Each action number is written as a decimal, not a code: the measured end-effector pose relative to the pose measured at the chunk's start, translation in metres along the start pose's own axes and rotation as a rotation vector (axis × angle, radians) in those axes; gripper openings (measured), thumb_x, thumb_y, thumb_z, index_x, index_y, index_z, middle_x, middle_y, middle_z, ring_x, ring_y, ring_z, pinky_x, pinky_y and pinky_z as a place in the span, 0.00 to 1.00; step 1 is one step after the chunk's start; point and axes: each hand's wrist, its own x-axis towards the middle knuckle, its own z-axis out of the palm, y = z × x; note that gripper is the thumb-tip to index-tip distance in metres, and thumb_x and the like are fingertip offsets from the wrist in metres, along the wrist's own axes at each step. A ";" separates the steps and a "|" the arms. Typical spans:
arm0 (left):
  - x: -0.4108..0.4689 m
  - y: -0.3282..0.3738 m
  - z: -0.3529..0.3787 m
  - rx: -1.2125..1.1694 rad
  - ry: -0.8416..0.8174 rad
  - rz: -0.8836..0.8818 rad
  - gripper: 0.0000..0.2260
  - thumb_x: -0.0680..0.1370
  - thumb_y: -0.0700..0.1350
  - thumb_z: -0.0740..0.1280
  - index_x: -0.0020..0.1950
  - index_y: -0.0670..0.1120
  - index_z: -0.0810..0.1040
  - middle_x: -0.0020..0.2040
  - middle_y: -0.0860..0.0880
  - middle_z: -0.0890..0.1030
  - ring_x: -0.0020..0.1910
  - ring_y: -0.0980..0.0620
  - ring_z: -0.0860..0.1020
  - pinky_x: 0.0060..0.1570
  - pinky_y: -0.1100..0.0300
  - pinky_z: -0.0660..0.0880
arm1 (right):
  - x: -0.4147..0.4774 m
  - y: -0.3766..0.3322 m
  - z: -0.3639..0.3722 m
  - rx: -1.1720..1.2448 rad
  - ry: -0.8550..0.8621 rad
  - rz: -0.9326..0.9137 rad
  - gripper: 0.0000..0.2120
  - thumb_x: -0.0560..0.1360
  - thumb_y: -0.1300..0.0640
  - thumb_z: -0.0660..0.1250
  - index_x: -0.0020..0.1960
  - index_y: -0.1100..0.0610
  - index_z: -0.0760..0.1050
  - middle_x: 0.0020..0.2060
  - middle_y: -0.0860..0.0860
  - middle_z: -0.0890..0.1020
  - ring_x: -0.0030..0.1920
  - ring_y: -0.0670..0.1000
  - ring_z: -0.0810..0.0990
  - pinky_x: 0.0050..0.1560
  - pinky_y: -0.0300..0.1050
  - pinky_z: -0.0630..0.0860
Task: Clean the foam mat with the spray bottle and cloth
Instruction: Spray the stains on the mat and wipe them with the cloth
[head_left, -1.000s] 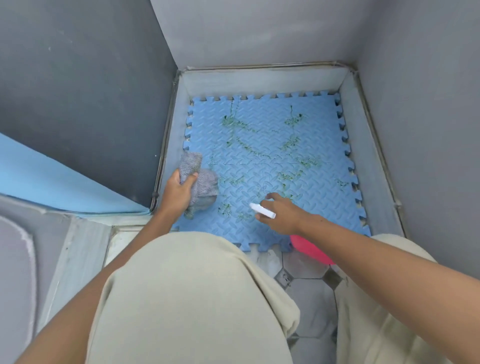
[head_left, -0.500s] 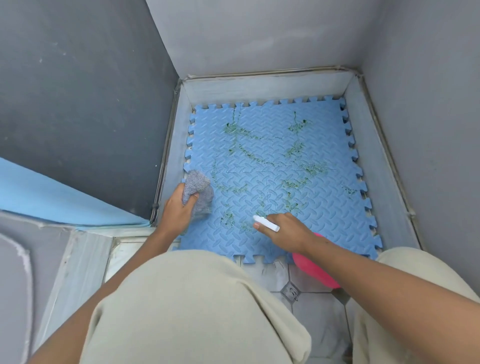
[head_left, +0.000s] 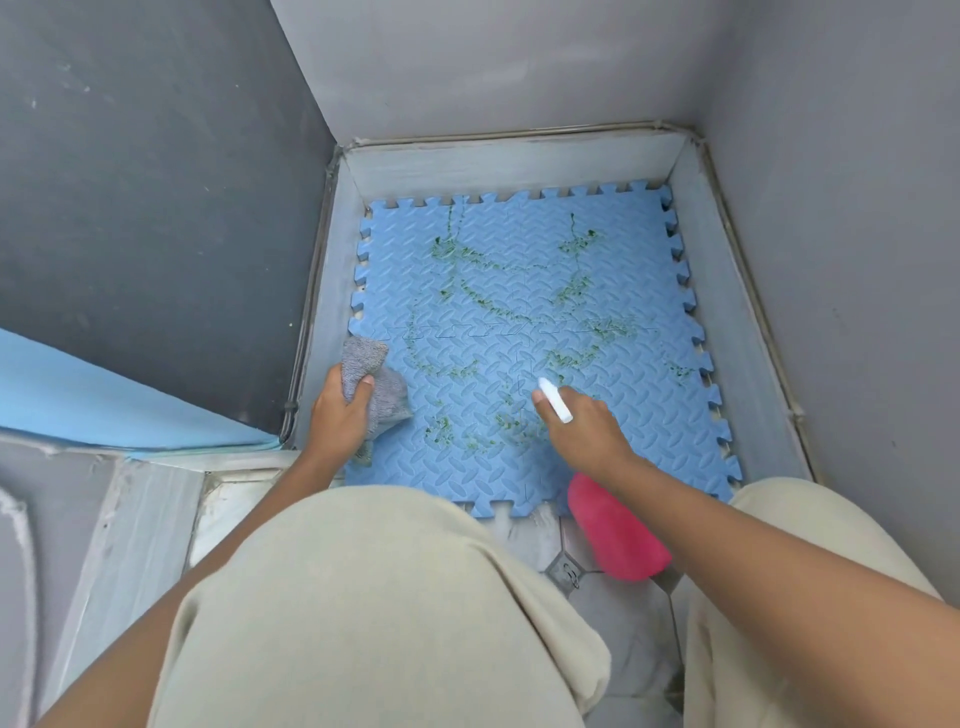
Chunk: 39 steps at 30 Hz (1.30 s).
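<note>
Foam mat (head_left: 524, 332): blue, tread-embossed, jigsaw-edged, green-smeared.

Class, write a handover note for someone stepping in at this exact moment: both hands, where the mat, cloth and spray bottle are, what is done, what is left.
Left hand grips the grey cloth, bunched, at the left edge of the foam mat.
Right hand holds the pink spray bottle, white nozzle aimed out over the mat.
Done: both tools in hand; cannot tell if any spray has landed.
Left: green streaks run across the mat's far, middle and near parts. Spray them, then wipe with the cloth.
</note>
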 end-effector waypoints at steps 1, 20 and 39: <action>0.001 0.000 0.001 -0.001 -0.013 0.002 0.12 0.82 0.49 0.61 0.63 0.45 0.72 0.53 0.49 0.78 0.50 0.49 0.75 0.49 0.57 0.67 | 0.001 0.005 -0.004 0.024 0.032 0.046 0.21 0.83 0.37 0.55 0.45 0.53 0.70 0.44 0.55 0.80 0.54 0.63 0.78 0.49 0.52 0.69; 0.024 -0.012 0.020 0.087 0.120 0.119 0.15 0.80 0.46 0.62 0.66 0.48 0.74 0.54 0.47 0.80 0.53 0.45 0.77 0.53 0.53 0.71 | -0.025 0.003 0.022 0.245 -0.172 0.164 0.27 0.79 0.34 0.61 0.35 0.55 0.69 0.26 0.56 0.75 0.22 0.60 0.80 0.24 0.45 0.74; 0.010 -0.041 0.083 0.796 -0.212 0.700 0.19 0.76 0.56 0.66 0.63 0.49 0.77 0.54 0.44 0.77 0.50 0.42 0.75 0.43 0.49 0.77 | -0.011 0.025 0.009 0.248 -0.104 0.219 0.24 0.81 0.35 0.60 0.37 0.54 0.69 0.41 0.68 0.83 0.21 0.56 0.76 0.27 0.51 0.78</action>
